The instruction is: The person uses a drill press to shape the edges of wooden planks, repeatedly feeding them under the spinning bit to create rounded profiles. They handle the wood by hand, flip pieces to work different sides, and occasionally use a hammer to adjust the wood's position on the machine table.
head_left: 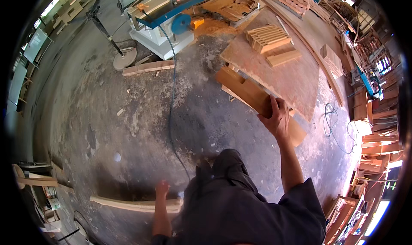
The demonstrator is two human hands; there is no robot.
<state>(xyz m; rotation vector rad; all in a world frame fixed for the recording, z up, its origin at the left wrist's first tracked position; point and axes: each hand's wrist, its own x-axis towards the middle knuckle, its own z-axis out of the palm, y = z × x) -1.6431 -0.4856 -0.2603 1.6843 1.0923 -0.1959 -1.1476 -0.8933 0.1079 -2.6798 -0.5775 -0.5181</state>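
Observation:
My right hand (277, 118) reaches forward and right, fingers curled over a long wooden board (246, 89). The board is light brown, has a notch near its far end, and slants along the near edge of a wide plywood sheet (279, 73). Part of the board is hidden behind my hand. Low on the left, my left hand (162, 188) hangs beside my body, small and blurred. A pale curved length of wood (133, 204) lies on the floor behind it; whether the hand touches it I cannot tell.
On the plywood rest slatted wood pieces (268, 38) and a short block (284, 57). A machine with a blue table (184, 7) stands ahead, with sawdust (216, 28) beside it. A dark cable (174, 95) runs across the floor toward my feet. Timber stacks (380, 150) line the right.

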